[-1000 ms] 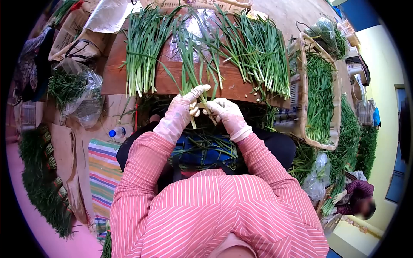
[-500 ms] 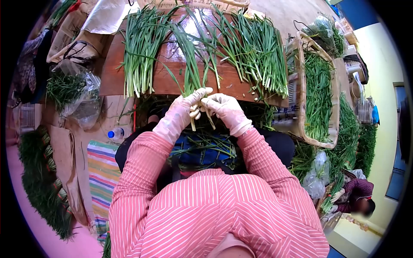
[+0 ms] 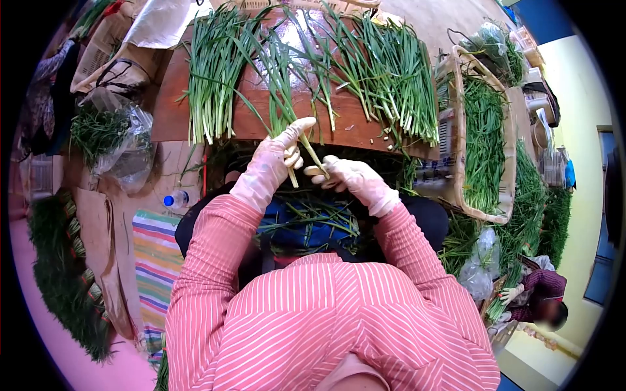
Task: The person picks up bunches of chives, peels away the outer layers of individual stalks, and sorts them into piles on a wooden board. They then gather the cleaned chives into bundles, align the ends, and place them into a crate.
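Observation:
My left hand (image 3: pixel 277 159), in a pale glove, is closed around a few garlic chive stalks (image 3: pixel 278 85); their green leaves reach up over the wooden table and the pale stem ends stick out below. My right hand (image 3: pixel 349 180), gloved too, pinches the lower end of one stalk (image 3: pixel 313 155) that slants down from my left hand. On the table (image 3: pixel 261 107) a bundle of chives (image 3: pixel 214 78) lies to the left and a wider pile (image 3: pixel 398 78) to the right. A thin loose bunch (image 3: pixel 326 91) lies between them.
A beige crate of chives (image 3: pixel 482 143) stands right of the table. Cut leaves (image 3: pixel 313 228) lie on blue material in my lap. At left are a plastic bag of greens (image 3: pixel 117 140), a bottle (image 3: pixel 176 200) and tied bundles (image 3: pixel 59 274). Another person (image 3: pixel 541 296) handles greens at lower right.
My right hand has moved down and right, away from my left hand, with the end of a stalk between its fingers. My left hand has stayed nearly in place.

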The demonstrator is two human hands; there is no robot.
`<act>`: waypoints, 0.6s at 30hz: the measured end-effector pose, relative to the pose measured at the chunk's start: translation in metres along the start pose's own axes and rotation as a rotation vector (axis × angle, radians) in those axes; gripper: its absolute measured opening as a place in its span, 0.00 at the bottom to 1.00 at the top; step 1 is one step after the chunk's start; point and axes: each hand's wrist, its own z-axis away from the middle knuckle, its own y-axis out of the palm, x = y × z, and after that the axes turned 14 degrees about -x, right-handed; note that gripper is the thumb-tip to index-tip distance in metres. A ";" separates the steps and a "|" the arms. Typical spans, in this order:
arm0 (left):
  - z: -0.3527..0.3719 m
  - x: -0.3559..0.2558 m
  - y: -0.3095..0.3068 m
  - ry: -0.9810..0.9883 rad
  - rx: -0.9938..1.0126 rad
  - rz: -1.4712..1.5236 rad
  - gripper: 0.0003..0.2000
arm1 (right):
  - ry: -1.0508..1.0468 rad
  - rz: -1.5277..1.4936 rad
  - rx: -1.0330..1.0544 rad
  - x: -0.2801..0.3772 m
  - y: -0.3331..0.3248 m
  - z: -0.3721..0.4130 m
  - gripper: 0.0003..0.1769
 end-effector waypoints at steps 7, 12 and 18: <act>-0.003 0.002 -0.004 0.052 -0.222 -0.041 0.16 | -0.682 0.721 -0.487 -0.009 0.024 -0.005 0.10; 0.002 0.001 -0.006 0.072 -0.173 -0.121 0.14 | -0.680 0.648 -0.400 -0.007 0.027 -0.004 0.12; 0.005 -0.005 -0.004 0.095 -0.138 -0.271 0.13 | -0.051 -0.304 -0.094 0.003 0.025 -0.015 0.15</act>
